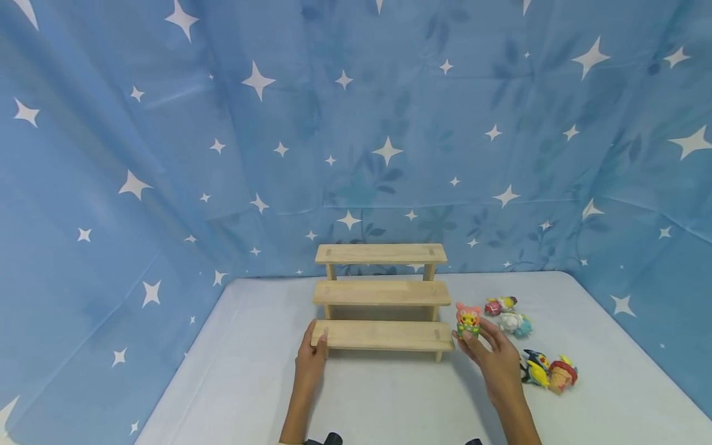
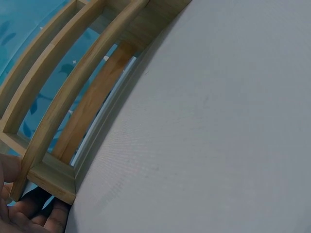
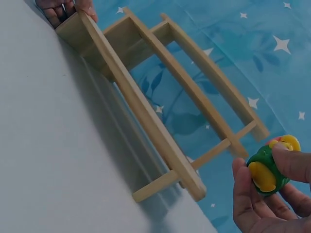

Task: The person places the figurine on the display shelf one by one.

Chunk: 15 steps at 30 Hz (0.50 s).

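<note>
Head view: the figure (image 1: 468, 319) is in the right hand (image 1: 497, 355), pinched between thumb and fingertips, so the grip is narrow, just as wide as the toy. It sits at the tips of the fingers, on the hand's left side, upright and facing the camera, just beside the right end of the stand (image 1: 384, 334). The right wrist view shows the thumb pressed on one side and the fingers behind and beneath, with the figure held off the stand and table (image 1: 389, 395).

The figure has a pink hood with rounded bumps at the top, a yellow face and a green lower part; the right wrist view gives a glossy green body with a large yellow patch, and yellow with a little pink at its top.

The left hand (image 1: 311, 358) grips the left end of the stand's lowest step, thumb above and fingers below. The stand is pale wood with three steps. Right of the right hand, other toys (image 1: 562, 374) lie on the table in two clusters, and a blue starry cloth (image 1: 356, 123) hangs behind.
</note>
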Each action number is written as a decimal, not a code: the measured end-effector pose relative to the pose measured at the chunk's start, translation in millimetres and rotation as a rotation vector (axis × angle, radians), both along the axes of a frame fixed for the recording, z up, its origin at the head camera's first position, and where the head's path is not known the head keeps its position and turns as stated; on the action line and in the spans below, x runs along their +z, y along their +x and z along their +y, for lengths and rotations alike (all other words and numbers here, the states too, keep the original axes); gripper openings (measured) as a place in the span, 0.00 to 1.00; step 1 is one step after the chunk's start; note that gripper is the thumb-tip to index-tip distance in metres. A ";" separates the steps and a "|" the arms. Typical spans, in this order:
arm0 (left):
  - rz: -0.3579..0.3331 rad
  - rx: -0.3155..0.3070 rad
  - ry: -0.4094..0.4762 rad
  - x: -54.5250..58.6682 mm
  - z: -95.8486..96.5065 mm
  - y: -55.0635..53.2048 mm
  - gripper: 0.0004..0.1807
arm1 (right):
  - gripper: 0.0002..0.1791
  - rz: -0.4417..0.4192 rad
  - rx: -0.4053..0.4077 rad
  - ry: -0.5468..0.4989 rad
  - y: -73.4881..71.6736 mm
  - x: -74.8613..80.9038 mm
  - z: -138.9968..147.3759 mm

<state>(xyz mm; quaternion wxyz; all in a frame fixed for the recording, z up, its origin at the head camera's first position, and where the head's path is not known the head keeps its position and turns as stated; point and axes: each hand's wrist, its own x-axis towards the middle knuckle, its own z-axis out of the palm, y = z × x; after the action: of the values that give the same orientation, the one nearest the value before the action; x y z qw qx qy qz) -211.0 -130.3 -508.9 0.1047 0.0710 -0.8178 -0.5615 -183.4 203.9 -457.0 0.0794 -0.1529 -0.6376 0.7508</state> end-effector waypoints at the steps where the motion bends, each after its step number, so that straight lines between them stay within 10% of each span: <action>1: 0.002 -0.002 0.003 0.0 0.3 0.0 0.30 | 0.37 0.019 0.005 0.006 -1.2 0.1 -0.1; 15: 0.036 -0.021 0.001 -2.1 -2.6 -0.7 0.29 | 0.39 0.213 0.040 0.077 -53.1 -46.1 15.0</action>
<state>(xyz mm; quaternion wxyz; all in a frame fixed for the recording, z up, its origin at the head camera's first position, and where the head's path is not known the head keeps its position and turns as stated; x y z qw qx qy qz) -211.7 -132.9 -510.9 0.1134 0.0523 -0.8162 -0.5641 -236.5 219.0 -503.1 0.1375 -0.0566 -0.6570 0.7391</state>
